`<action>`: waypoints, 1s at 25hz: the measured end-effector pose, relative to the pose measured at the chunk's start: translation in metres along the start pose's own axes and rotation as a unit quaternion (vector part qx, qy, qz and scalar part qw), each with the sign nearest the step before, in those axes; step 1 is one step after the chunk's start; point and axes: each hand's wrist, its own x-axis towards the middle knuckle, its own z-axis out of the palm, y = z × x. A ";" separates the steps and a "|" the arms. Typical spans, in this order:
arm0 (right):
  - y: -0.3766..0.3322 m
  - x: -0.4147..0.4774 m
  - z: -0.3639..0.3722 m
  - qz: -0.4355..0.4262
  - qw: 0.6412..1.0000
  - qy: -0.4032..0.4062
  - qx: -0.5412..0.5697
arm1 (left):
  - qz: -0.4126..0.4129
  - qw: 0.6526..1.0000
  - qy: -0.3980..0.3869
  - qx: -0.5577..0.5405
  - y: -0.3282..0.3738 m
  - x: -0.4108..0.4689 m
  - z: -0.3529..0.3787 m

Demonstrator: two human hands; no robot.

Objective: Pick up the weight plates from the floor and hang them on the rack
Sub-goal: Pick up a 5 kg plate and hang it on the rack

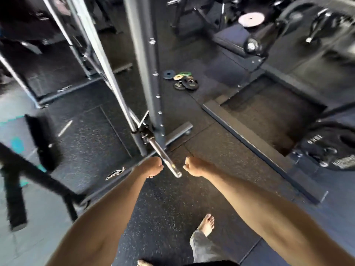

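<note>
Weight plates (181,80) lie in a small loose pile on the dark rubber floor (172,208), some overlapping. A blue plate (169,74) is at the left, a green plate (185,73) and a tan one are beside it, and black ones lie nearest the camera. The pile sits just right of the grey upright post (146,73) of the rack (104,60), beyond its base and well apart from both hands.

Both bare arms reach forward and down. The left hand (151,167) and the right hand (194,167) flank the free end of a chrome bar (165,160) that juts from the foot of the post toward the camera. Each hand has its fingers curled under in a loose fist and holds nothing that shows. The left hand is just beside the bar, but motion blur hides whether it touches. The right hand is near the bar's tip, with a gap between them.

A large black plate (330,150) stands at the right edge, near a long low steel beam (259,148). A pale disc (251,19) lies on equipment at the top right. A bare foot (207,224) below a grey trouser leg stands on the floor under the right arm.
</note>
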 end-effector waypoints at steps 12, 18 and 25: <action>0.169 0.086 -0.105 0.033 0.998 -0.054 -0.003 | 0.044 0.997 -0.061 0.016 0.188 0.177 -0.034; 0.211 0.186 -0.188 0.025 0.997 -0.073 0.004 | 0.009 0.993 -0.101 0.067 0.191 0.298 -0.092; 0.233 0.315 -0.322 0.015 0.999 -0.048 0.007 | 0.024 0.992 -0.098 0.081 0.238 0.434 -0.207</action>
